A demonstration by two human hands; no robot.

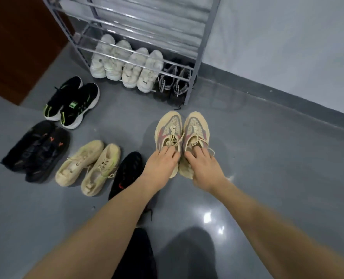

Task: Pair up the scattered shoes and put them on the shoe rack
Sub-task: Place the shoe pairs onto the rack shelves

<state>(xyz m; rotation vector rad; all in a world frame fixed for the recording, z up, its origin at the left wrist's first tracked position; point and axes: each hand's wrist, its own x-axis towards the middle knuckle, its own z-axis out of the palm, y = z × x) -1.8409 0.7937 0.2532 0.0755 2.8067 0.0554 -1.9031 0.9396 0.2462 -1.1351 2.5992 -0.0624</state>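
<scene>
Beige sneakers, mesh uppers, pink side panels, laced, side by side on glossy grey floor near metal shoe rack. Left hand and right hand grip heel collars, fingers curled in.

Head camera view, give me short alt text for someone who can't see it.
A person's left hand and right hand grip a pair of beige mesh sneakers on a grey floor, facing a metal shoe rack whose bottom shelf holds three pairs; more shoes lie to the left.

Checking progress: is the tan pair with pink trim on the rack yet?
No. The tan pair stands on the floor before the rack, both hands gripping it.
</scene>
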